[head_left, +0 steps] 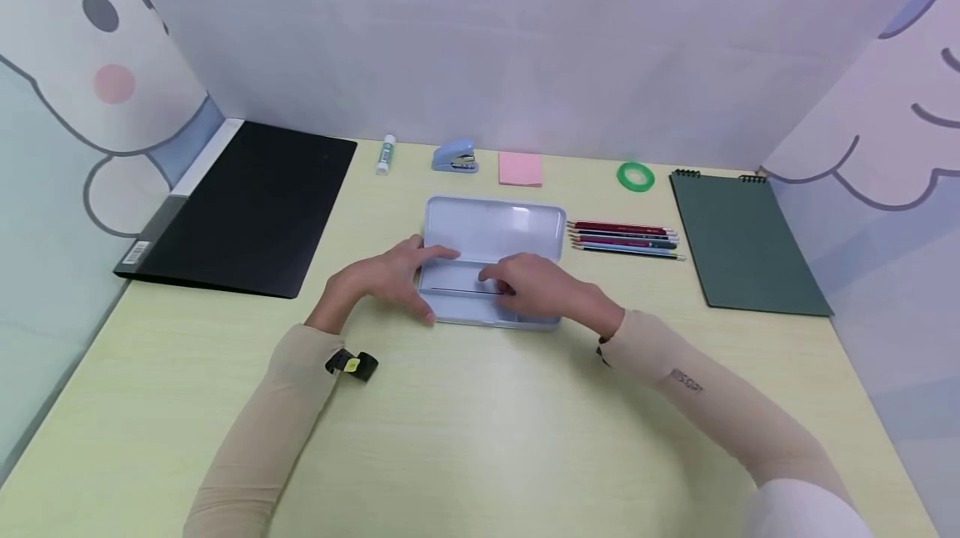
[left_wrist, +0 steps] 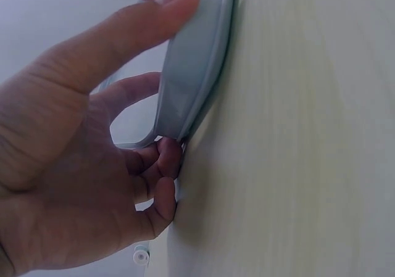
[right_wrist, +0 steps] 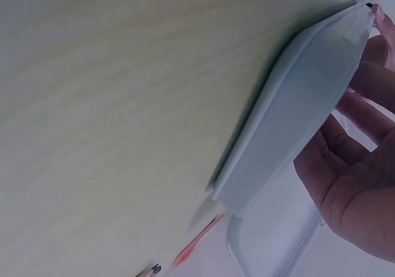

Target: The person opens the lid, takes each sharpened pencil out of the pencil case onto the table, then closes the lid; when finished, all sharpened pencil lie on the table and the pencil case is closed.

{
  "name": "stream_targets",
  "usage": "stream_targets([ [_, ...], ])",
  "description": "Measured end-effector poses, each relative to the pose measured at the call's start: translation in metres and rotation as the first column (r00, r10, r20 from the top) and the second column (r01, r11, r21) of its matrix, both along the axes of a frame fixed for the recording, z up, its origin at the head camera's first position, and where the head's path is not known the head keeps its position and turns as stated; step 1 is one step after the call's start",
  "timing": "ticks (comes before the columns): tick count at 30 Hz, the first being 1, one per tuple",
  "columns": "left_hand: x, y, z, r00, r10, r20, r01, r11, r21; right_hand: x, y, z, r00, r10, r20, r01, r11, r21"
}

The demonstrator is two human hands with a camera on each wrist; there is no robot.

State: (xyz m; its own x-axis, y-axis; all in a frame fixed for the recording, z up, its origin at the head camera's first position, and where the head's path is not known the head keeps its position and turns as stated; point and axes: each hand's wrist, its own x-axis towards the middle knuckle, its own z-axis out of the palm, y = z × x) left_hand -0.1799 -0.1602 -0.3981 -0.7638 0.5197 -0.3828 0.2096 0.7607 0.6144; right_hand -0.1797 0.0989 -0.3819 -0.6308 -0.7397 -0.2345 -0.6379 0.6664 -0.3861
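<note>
A pale blue pencil case (head_left: pixel 495 225) lies on the table with its lid folded back, its lower half showing compartments. My left hand (head_left: pixel 392 275) grips the case's left end. Its thumb (left_wrist: pixel 176 8) lies against the front wall, and the other fingers are around the end and back. From the right, my right hand (head_left: pixel 536 284) reaches over the lower half, its index finger extended down at the divided tray (head_left: pixel 450 275). Its other fingers are bent, partly hidden behind the wall in the right wrist view. No loose object shows in the right hand.
Right of the case lie several pencils (head_left: pixel 626 239) and a dark green spiral pad (head_left: pixel 750 242). Behind are a glue stick (head_left: pixel 386 154), a blue stapler (head_left: pixel 455 156), pink sticky notes (head_left: pixel 520 169) and green tape (head_left: pixel 635 177). A black folder (head_left: pixel 255 204) lies at left.
</note>
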Motion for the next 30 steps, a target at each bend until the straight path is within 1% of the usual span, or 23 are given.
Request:
stream_targets([
  [10, -0.001, -0.001, -0.002, 1.000, -0.005, -0.004, 0.005, 1.000, -0.003, 0.001, -0.007, 0.000, 0.999, 0.027, 0.033, -0.030, 0.997, 0.069],
  [14, -0.001, -0.001, -0.002, 1.000, -0.011, -0.011, 0.011, 1.000, -0.006, 0.000, -0.008, -0.001, 0.999, 0.030, 0.029, -0.032, 0.995, 0.090],
  [17, -0.001, -0.001, -0.002, 1.000, -0.017, -0.017, 0.016, 1.000, -0.009, -0.001, -0.007, -0.001, 0.999, 0.036, 0.029, -0.038, 0.995, 0.087],
  [20, -0.001, 0.000, -0.001, 1.000, -0.016, -0.017, 0.016, 1.000, -0.011, -0.004, -0.006, -0.001, 0.998, 0.045, 0.047, -0.049, 0.996, 0.071],
  [30, -0.002, -0.001, -0.002, 1.000, -0.019, -0.011, 0.019, 1.000, -0.001, -0.009, -0.004, 0.003, 0.989, 0.050, 0.136, -0.056, 0.998, 0.040],
])
